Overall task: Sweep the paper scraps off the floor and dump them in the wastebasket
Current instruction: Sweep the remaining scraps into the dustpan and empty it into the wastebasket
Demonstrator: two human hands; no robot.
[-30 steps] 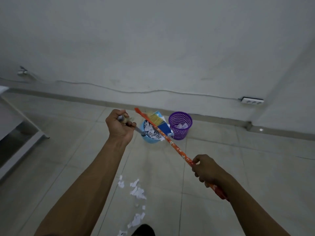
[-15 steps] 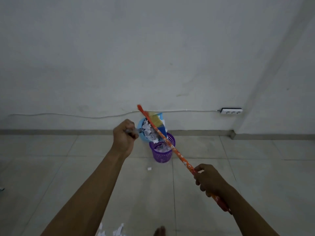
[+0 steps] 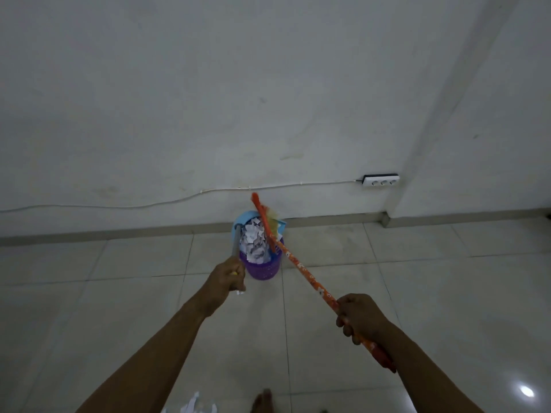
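Note:
My left hand (image 3: 225, 279) grips the grey handle of a blue dustpan (image 3: 242, 222), which is tipped up over the purple mesh wastebasket (image 3: 263, 268). White paper scraps (image 3: 253, 241) slide from the pan down into the basket. My right hand (image 3: 360, 315) grips the orange patterned broom handle (image 3: 301, 267). The broom's yellowish bristle end (image 3: 272, 221) rests in the pan above the basket. A few more paper scraps (image 3: 192, 405) lie on the tiles at the bottom edge, near my foot (image 3: 262, 401).
The basket stands on pale floor tiles close to a white wall with a grey skirting board (image 3: 119, 234). A white cable (image 3: 149, 204) runs along the wall to a power strip (image 3: 380, 180). A wall corner (image 3: 396, 204) juts out at the right.
I have stepped closer to the basket. My left hand dropped and tipped the dustpan steeper, so the scraps are sliding into the wastebasket. The broom stays in the pan.

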